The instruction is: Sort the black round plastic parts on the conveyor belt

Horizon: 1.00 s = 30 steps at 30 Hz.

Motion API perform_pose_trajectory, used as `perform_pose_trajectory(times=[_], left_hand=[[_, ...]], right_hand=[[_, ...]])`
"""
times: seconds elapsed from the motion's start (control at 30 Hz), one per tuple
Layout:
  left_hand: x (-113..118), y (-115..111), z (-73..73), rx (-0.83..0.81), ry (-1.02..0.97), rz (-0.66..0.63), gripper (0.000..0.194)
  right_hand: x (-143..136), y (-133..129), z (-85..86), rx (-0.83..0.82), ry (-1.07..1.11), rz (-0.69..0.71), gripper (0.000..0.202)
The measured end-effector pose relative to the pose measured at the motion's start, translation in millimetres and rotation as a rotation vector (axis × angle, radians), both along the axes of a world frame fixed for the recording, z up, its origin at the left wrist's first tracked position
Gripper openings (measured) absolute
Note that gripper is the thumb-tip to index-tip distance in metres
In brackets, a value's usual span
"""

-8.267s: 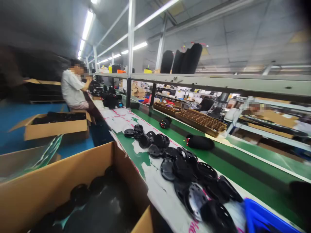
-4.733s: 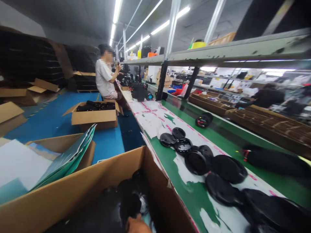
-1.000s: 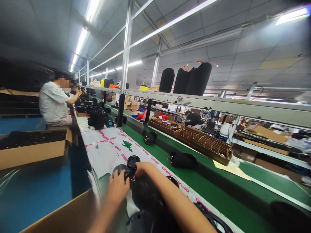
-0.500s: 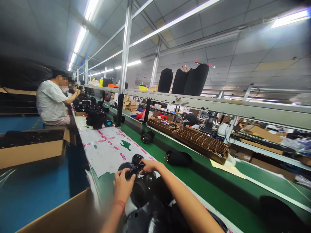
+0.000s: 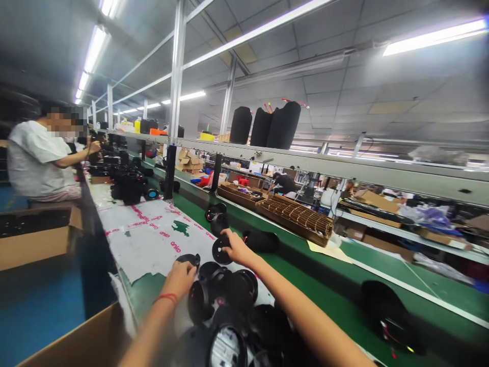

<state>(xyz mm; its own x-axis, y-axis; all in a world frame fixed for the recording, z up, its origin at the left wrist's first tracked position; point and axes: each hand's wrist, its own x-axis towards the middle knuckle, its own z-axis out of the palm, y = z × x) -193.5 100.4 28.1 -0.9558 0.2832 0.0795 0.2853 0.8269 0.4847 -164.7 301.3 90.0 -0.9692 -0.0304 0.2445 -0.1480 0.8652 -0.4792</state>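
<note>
Right hand (image 5: 237, 248) grip pinches a black round cap (image 5: 221, 250) at the pile's far edge on the desk (image 5: 153, 239); left hand (image 5: 179, 278) fingers rest on another. Best spread caps singly, flat.

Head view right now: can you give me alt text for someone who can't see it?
Two bare hands work a pile of black round parts on a green bench: the left hand rests on the pile's near edge, and the right hand holds a black disc. Another person in a white shirt sits farther along.
</note>
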Motion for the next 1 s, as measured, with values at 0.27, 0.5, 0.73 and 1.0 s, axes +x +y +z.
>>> perform_pose_trajectory(times=[0.27, 0.5, 0.73, 1.0], left_hand=[[-3, -23, -8.7, -0.108, 0.188, -0.038, 0.017], [-6, -9, -17.5, -0.179, 0.227, 0.027, 0.055], [-12, -13, -13.8, -0.065, 0.202, 0.015, 0.039], [85, 8, 17.9, 0.354, 0.582, -0.21, 0.05]], right_hand=[[89, 79, 50.7, -0.091, 0.031, 0.023, 0.045], [252, 101, 53.6, -0.01, -0.264, -0.008, 0.051], [305, 78, 27.3, 0.323, -0.216, -0.089, 0.073], [297, 83, 47.4, 0.254, -0.589, -0.089, 0.072]])
